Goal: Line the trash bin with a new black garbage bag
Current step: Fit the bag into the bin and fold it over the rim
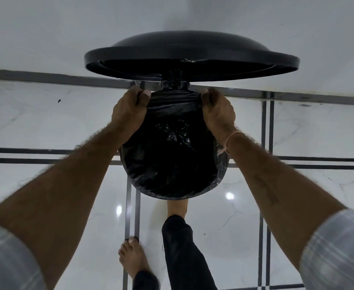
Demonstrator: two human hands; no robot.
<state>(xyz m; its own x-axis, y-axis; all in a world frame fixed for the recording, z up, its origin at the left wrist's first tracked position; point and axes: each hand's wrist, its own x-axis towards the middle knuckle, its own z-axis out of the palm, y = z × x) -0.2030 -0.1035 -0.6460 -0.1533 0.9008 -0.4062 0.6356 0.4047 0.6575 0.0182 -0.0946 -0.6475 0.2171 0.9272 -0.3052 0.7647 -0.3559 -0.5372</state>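
Both hands pinched the bag (pixel 172 155) at the far edge of the bin (pixel 221 178). The left hand (pixel 130 109) was closed on the film at the far left; the right hand (pixel 218 110) was closed on it at the far right. Between the two grips the film was stretched taut, just below the hinge (pixel 175 83). Nearer than the grips, the bag hung inside the bin, its edge folded over the rim. Above the grips the lid (pixel 190 53) stood raised. One foot (pixel 177 207) reached under the bin's near side.
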